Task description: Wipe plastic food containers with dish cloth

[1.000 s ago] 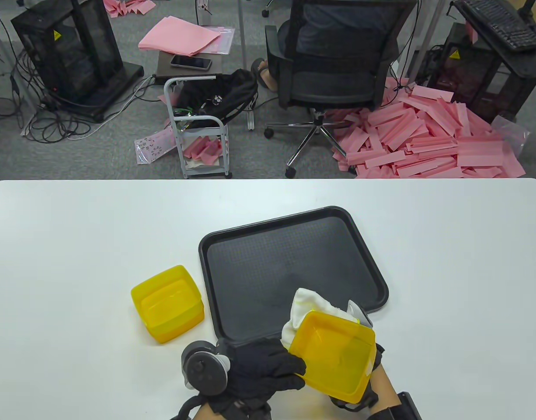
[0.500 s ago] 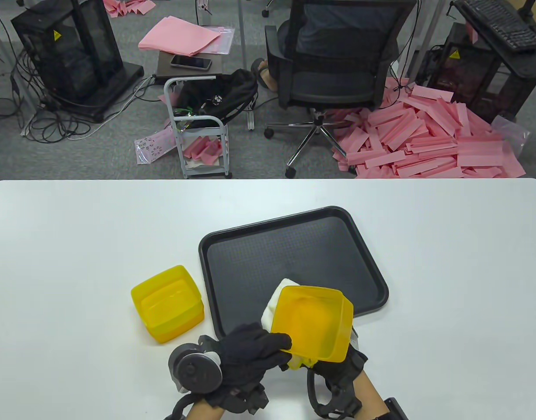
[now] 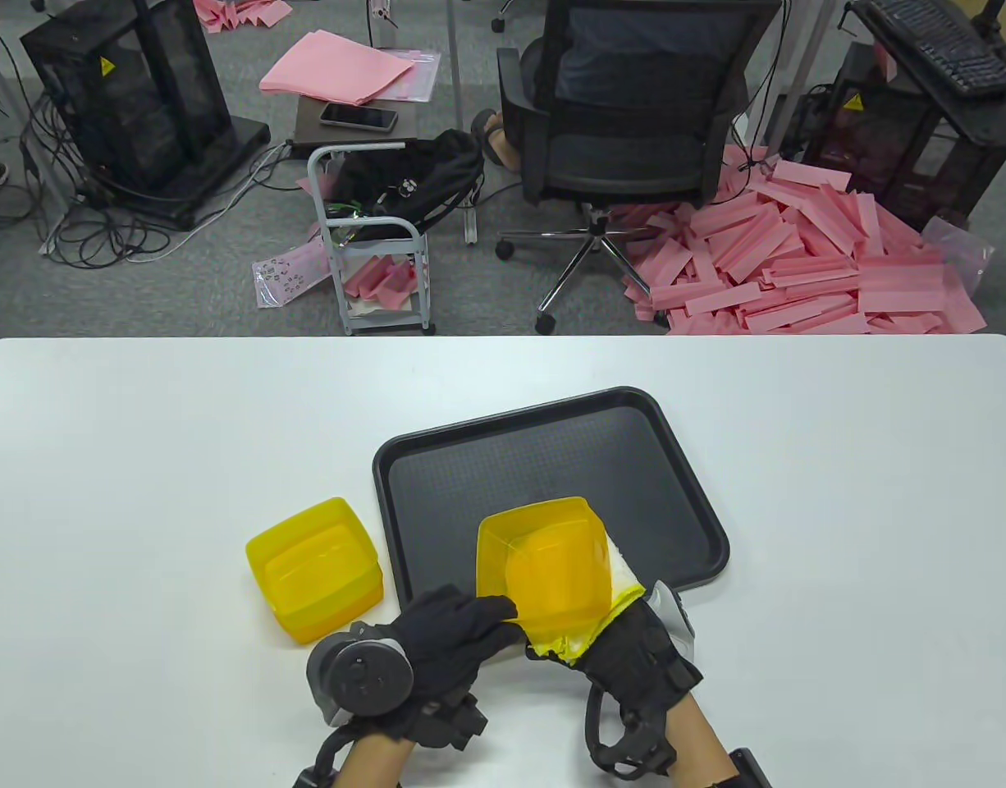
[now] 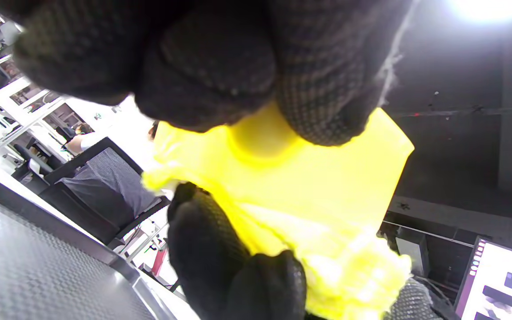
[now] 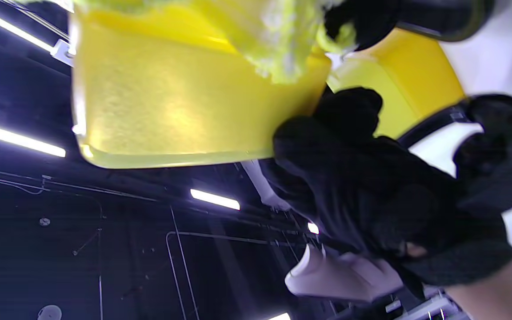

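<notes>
A yellow plastic container (image 3: 544, 566) is held tilted above the near edge of the black tray (image 3: 437, 484). My left hand (image 3: 462, 632) grips its near left rim; the same grip shows in the left wrist view (image 4: 282, 178). My right hand (image 3: 626, 648) holds a white dish cloth (image 3: 618, 574) against the container's right outer side and underside; the cloth also shows in the right wrist view (image 5: 278, 40). A stack of other yellow containers (image 3: 314, 570) sits on the white table left of the tray.
The white table (image 3: 839, 492) spreads wide on both sides. Beyond its far edge are an office chair (image 3: 626, 123), a small metal cart (image 3: 372, 246) and a pile of pink foam strips (image 3: 798, 263) on the floor.
The held container has turned and moved left and farther onto the tray. The cloth has shifted from its left side to its right side and underside, with my right hand following.
</notes>
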Demonstrator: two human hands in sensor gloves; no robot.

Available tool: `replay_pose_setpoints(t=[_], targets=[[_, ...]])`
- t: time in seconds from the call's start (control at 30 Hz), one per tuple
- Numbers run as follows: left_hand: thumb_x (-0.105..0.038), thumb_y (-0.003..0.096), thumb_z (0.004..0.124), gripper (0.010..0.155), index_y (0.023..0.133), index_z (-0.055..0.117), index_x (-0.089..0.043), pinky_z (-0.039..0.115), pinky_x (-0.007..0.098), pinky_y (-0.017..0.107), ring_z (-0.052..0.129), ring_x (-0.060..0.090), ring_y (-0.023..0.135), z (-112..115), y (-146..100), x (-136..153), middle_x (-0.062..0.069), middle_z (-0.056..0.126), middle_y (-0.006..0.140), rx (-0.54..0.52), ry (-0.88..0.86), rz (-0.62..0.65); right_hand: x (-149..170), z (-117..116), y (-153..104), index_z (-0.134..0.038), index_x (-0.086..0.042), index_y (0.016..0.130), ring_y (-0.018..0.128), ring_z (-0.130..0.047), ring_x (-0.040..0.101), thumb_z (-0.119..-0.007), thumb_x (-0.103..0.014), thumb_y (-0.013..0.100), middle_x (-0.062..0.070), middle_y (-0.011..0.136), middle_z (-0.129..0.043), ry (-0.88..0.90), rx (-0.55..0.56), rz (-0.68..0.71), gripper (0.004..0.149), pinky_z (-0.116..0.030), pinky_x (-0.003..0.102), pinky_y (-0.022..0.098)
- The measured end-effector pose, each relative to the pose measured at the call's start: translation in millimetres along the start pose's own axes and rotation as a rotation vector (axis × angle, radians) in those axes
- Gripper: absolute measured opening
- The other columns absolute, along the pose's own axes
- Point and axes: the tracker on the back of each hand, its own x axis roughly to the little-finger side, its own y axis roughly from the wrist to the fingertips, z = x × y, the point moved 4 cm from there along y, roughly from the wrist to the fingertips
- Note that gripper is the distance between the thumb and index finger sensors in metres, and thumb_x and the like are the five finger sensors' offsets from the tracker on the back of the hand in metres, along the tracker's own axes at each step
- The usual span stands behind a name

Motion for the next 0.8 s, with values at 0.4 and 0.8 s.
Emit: replay_pose_setpoints(t=[0.4, 0.8], targets=[[-0.049, 0.0387, 0.089, 0.04, 0.068, 0.103, -0.025, 0.085, 0.043, 0.025, 0.101, 0.026, 0.031, -1.5, -1.0, 8.4, 0.0, 0.104, 0.035, -0.02, 0.07, -0.045, -63.9, 13.2, -29.4, -0.032, -0.012, 0.113, 0.069, -0.087, 0.032, -0.054, -0.046, 0.065, 0.008, 0.097, -0.07, -0.756, 0.516, 0.218, 0.063, -0.084, 0.039, 0.046], [-0.047, 0.0405, 0.089, 0.04, 0.068, 0.103, -0.021, 0.087, 0.042, 0.022, 0.103, 0.027, 0.032, -5.5, -0.3, 17.9, 0.001, 0.106, 0.037, -0.039, 0.075, -0.143, -82.6, -62.0, -33.7, -0.047, -0.018, 0.103, 0.061, -0.092, 0.031, -0.076, -0.046, 0.055, 0.005, 0.089, -0.076, -1.692, 0.572, 0.591, 0.063, -0.088, 0.037, 0.038]])
